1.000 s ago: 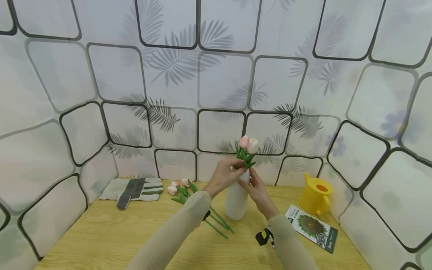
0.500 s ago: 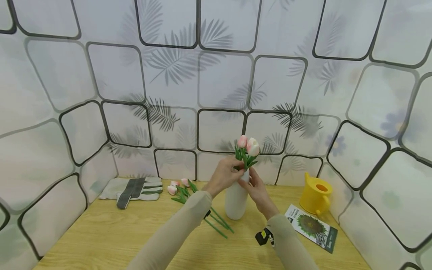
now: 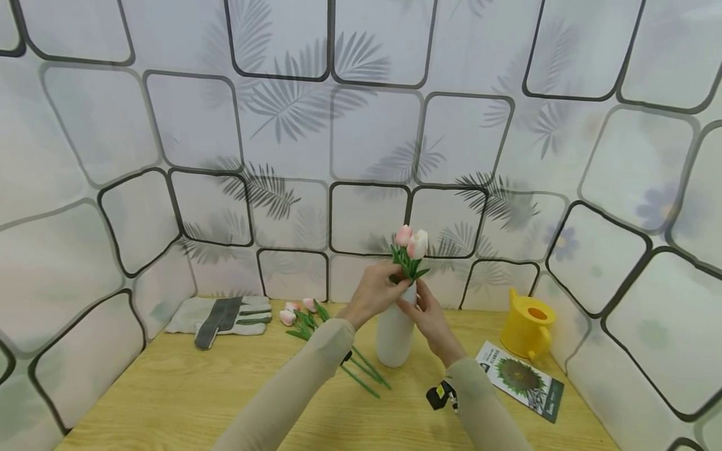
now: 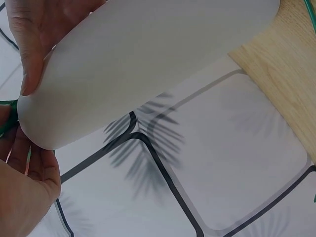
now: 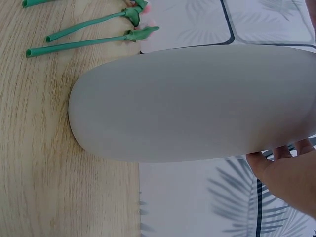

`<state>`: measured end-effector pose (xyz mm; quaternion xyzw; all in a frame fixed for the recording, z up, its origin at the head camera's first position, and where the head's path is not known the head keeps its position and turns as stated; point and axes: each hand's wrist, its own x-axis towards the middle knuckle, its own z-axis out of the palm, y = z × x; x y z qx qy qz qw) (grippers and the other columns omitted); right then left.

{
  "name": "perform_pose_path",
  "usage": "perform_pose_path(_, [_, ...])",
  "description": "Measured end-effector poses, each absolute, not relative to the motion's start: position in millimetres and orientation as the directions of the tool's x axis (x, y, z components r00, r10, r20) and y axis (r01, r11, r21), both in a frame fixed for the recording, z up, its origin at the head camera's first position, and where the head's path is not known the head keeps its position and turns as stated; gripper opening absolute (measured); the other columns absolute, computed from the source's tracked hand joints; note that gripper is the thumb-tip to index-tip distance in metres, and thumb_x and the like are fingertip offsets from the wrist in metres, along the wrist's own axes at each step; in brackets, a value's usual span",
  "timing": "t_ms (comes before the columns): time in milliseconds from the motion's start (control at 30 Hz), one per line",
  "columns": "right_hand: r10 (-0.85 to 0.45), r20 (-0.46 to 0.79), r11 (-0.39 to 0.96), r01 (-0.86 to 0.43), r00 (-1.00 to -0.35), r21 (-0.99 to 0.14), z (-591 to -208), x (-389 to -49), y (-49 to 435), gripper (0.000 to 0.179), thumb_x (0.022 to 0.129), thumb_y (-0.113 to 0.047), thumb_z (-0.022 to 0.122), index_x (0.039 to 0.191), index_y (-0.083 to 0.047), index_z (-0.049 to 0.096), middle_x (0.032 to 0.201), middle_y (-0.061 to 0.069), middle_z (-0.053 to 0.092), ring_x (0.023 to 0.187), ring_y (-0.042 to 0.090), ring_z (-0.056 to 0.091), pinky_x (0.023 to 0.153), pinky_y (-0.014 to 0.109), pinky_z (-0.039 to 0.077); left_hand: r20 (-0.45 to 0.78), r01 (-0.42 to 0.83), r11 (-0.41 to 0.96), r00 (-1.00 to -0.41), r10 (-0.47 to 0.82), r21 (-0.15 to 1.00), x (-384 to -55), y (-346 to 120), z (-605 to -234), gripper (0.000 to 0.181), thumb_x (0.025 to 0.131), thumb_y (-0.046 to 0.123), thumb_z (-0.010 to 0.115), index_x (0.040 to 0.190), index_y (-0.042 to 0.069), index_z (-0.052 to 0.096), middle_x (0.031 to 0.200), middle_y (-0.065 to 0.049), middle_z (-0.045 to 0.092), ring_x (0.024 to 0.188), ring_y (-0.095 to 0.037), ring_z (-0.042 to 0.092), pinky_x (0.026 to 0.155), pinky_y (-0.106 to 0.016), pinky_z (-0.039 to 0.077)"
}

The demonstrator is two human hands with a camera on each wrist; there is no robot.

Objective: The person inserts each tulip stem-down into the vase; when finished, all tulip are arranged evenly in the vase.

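on the pale wooden table, a tall, rounded white vase is standing upright while the left hand is pinching green-stemmed, pink-and-white artificial tulips at its mouth, the right hand is gripping its upper part, and three loose pink tulips are lying beside it.

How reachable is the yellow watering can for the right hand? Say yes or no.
Probably yes: nothing seems to stand between the right hand and the yellow watering can, though that hand holds the white vase.
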<state>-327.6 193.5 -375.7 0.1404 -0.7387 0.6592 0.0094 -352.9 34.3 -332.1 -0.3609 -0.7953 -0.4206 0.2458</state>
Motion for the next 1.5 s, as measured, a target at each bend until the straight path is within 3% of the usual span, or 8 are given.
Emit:
perform_pose_path(400, [-0.183, 0.195, 0.110, -0.217, -0.964, -0.970, -368, -321, 191, 0.079, 0.099, -0.020, 0.060, 0.159, -0.020, 0.010, 0.164, 0.010, 0.014, 0.148, 0.038, 0.022, 0.117, 0.058, 0.026, 0.691, 0.774, 0.417, -0.622, 0.367, 0.476, -353, 33, -330, 0.007, 0.090, 0.011, 0.072, 0.093, 0.008, 0.077, 0.096, -0.004, 0.073, 0.087, -0.016, 0.067, 0.071, -0.019, 0.054])
perform_pose_path(567, [-0.190, 0.195, 0.105, -0.218, -0.962, -0.970, -369, -321, 190, 0.078, 0.099, -0.020, 0.060, 0.159, -0.021, 0.010, 0.164, 0.010, 0.015, 0.147, 0.039, 0.023, 0.117, 0.058, 0.027, 0.717, 0.798, 0.369, -0.595, 0.363, 0.476, -354, 30, -332, 0.007, 0.087, 0.012, 0.075, 0.093, 0.008, 0.075, 0.095, -0.004, 0.073, 0.086, -0.015, 0.067, 0.073, -0.025, 0.056])
perform_pose_path(900, [-0.178, 0.182, 0.116, -0.204, -0.967, -0.972, -368, -321, 190, 0.078, 0.098, -0.020, 0.061, 0.159, -0.020, 0.012, 0.163, 0.010, 0.017, 0.147, 0.039, 0.024, 0.117, 0.058, 0.027, 0.726, 0.800, 0.272, -0.599, 0.337, 0.534, -355, 21, -334, 0.026, 0.086, 0.009, 0.076, 0.111, 0.009, 0.073, 0.103, -0.005, 0.075, 0.092, -0.017, 0.070, 0.080, -0.039, 0.059])
perform_pose_path(1267, [-0.154, 0.214, 0.091, -0.230, -0.965, -0.969, -391, -346, 193, 0.078, 0.097, -0.021, 0.063, 0.158, -0.023, 0.015, 0.162, 0.008, 0.021, 0.146, 0.037, 0.027, 0.116, 0.060, 0.027, 0.681, 0.720, 0.227, -0.694, 0.232, 0.656, -352, 7, -342, 0.024, 0.090, 0.014, 0.072, 0.113, 0.010, 0.072, 0.097, -0.006, 0.075, 0.084, -0.014, 0.069, 0.071, -0.029, 0.058])
perform_pose_path(1500, [-0.131, 0.226, 0.116, -0.241, -0.965, -0.963, -394, -347, 194, 0.079, 0.096, -0.024, 0.065, 0.158, -0.022, 0.017, 0.162, 0.008, 0.022, 0.146, 0.038, 0.027, 0.116, 0.059, 0.028, 0.595, 0.625, 0.216, -0.780, 0.191, 0.750, -351, -13, -358, 0.018, 0.091, 0.016, 0.071, 0.106, 0.007, 0.073, 0.087, -0.009, 0.074, 0.075, -0.019, 0.070, 0.066, -0.026, 0.056])
